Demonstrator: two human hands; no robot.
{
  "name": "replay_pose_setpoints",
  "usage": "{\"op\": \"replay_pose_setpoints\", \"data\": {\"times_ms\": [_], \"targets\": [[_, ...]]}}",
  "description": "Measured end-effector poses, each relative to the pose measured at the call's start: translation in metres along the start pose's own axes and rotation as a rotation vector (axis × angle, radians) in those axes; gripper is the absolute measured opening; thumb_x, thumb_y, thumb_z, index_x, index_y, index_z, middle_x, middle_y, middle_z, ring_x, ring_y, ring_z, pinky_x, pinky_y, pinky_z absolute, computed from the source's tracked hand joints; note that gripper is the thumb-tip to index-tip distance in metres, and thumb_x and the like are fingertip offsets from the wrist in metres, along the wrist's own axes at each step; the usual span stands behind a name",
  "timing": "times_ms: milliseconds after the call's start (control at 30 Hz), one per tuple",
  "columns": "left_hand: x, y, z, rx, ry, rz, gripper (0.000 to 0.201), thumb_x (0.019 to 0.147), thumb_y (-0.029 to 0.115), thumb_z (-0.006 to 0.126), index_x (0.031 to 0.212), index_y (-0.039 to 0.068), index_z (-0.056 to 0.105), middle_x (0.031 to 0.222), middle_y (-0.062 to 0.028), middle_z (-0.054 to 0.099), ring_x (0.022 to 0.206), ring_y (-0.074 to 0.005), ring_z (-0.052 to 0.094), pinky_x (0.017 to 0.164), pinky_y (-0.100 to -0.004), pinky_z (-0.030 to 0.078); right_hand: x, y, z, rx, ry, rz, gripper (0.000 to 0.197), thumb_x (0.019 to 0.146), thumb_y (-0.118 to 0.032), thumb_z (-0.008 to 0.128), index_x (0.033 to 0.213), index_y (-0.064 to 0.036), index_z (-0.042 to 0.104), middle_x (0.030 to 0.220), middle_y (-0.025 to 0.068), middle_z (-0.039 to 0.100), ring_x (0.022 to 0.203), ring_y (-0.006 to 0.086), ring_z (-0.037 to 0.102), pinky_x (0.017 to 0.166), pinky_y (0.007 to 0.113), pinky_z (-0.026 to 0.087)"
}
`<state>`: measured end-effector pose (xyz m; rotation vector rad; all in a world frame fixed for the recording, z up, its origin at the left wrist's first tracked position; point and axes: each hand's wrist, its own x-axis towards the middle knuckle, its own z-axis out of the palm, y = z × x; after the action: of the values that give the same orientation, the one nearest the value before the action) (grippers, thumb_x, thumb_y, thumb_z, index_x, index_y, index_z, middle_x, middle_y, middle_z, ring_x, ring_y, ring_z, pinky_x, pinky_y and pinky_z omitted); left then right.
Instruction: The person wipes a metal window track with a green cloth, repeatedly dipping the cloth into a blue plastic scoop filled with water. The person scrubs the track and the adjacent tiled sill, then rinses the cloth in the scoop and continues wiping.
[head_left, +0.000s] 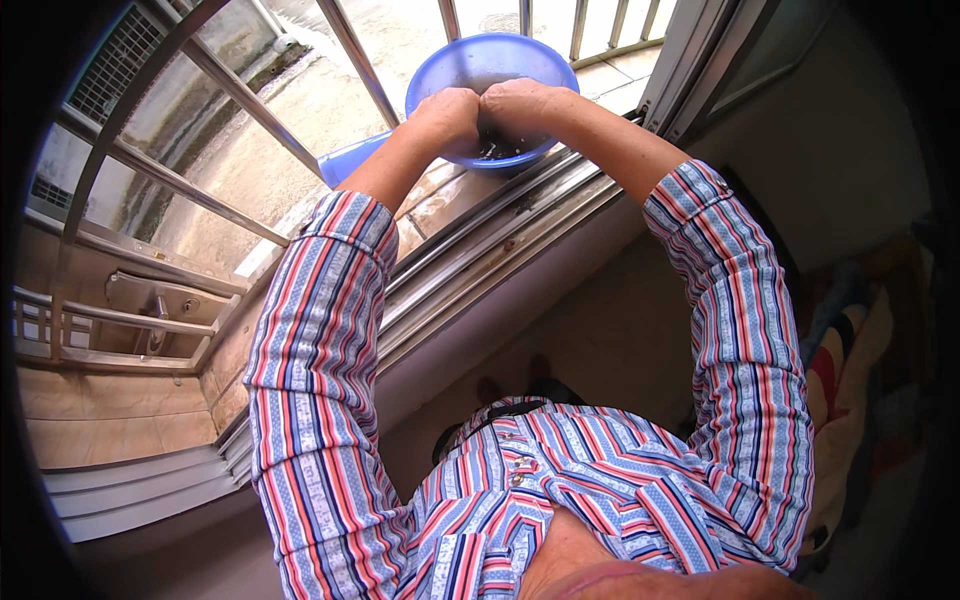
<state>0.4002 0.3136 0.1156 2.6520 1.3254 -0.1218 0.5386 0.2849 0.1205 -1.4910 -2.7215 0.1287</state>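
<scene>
A round blue plastic basin (430, 75) stands on the window ledge, at the far side of the sill. Both my hands are inside its rim, side by side and nearly touching. My left hand (452, 108) is closed with its knuckles up. My right hand (515, 103) is curled in too, thumb side towards the left one. Whatever the fingers grip is hidden beneath them. Below the hands, the basin holds dark, blurred contents (500, 143) with small pale specks; I cannot tell whether this is cloth or water.
A second blue plastic piece (352, 158) lies left of the basin. Metal bars (250, 110) enclose the ledge on the left and far sides. Sliding window tracks (480, 240) run between me and the basin. A window frame (690, 70) stands at right. Folded fabric (850, 370) lies at far right.
</scene>
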Motion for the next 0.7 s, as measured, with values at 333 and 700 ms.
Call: {"op": "replay_pose_setpoints", "data": {"times_ms": [333, 700], "targets": [[0.009, -0.035, -0.051, -0.657, 0.189, 0.024, 0.037, 0.080, 0.017, 0.073, 0.117, 0.015, 0.068, 0.091, -0.0026, 0.069, 0.076, -0.0124, 0.063, 0.067, -0.0298, 0.052, 0.038, 0.047, -0.025, 0.390, 0.370, -0.269, 0.021, 0.080, -0.022, 0.067, 0.086, -0.0021, 0.070, 0.072, 0.0158, 0.067, 0.065, 0.0218, 0.062, 0.062, 0.038, 0.048], [0.022, -0.041, -0.086, -1.095, 0.107, 0.165, 0.030, 0.087, 0.018, 0.068, 0.112, 0.004, 0.066, 0.100, -0.0102, 0.072, 0.088, -0.0200, 0.071, 0.078, -0.0349, 0.058, 0.039, 0.046, -0.084, 0.822, 0.449, -0.048, 0.033, 0.081, -0.004, 0.054, 0.112, 0.0040, 0.062, 0.082, 0.0161, 0.068, 0.067, 0.0220, 0.068, 0.051, 0.031, 0.057]]}}
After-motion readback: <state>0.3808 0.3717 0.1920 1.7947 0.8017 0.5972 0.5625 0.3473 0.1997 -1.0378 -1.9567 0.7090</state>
